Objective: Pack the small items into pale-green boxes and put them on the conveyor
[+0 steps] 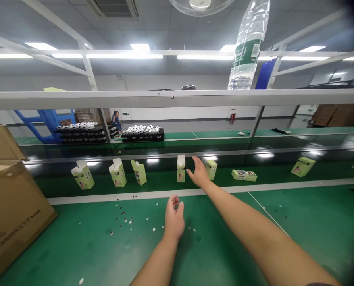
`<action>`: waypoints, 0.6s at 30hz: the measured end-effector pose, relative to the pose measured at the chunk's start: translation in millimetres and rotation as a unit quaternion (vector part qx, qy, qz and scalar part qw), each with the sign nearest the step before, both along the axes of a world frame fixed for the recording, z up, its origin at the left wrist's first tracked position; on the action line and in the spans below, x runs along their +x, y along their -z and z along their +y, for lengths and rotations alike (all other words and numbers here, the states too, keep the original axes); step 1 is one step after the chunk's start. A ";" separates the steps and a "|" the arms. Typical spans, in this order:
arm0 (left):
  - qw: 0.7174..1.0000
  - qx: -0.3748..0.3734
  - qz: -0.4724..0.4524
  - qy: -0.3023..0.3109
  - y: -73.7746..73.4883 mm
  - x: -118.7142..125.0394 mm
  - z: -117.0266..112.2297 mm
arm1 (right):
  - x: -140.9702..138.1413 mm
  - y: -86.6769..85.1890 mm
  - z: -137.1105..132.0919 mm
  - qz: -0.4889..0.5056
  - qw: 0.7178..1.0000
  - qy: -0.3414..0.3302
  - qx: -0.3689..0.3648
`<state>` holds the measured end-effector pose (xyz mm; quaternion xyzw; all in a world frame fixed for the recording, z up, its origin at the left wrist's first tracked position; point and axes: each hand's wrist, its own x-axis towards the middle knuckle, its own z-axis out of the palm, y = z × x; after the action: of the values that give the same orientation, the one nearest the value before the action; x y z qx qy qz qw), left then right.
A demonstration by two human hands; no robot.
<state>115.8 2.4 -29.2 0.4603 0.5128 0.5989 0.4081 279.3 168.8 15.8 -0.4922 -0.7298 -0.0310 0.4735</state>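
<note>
green belt (pixel 162 184) bears pale green cartons (pixel 181 168) with white tops, empty hands (pixel 199 172) near.

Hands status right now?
Left hand: loosely curled, holding nothing.
Right hand: open, holding nothing, nearest an upright pale green carton.

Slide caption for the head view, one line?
Right hand reaches between small green boxes on a belt; left hand above the green bench.

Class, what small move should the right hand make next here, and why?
Probably close the right hand on the upright pale-green cardboard carton with the white flap: it stands just beside the open fingers on the dark green conveyor belt, upright and easy to grasp.
</note>
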 end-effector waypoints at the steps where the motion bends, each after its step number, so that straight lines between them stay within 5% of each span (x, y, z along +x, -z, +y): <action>1: 1.000 0.001 -0.002 -0.001 -0.1 0.0 -0.1 | -13.2 1.8 3.7 0.030 0.999 -0.016 -0.041; 5: 1.000 0.007 0.003 -0.001 -1.9 -3.1 -2.2 | -49.7 6.0 9.3 0.167 0.964 -0.007 -0.205; 9: 0.999 0.029 0.003 -0.044 -4.8 -8.5 -2.5 | -65.2 15.3 -29.6 0.170 0.965 -0.052 -0.193; 12: 0.996 0.048 -0.036 -0.072 -9.6 -10.3 -3.7 | -68.8 29.5 -84.0 0.160 0.959 -0.165 -0.168; 15: 0.991 0.067 -0.119 -0.002 -16.4 -8.6 -8.9 | -68.9 39.2 -133.2 0.189 0.935 -0.241 -0.178; 18: 0.981 0.050 -0.175 0.074 -21.3 -4.9 -15.3 | -71.6 37.5 -158.4 0.316 0.879 -0.284 -0.219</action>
<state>110.8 -12.9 -7.9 0.4052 0.3672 0.6632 0.5110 207.6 10.4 -21.8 -0.3391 -0.6381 0.4222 0.5473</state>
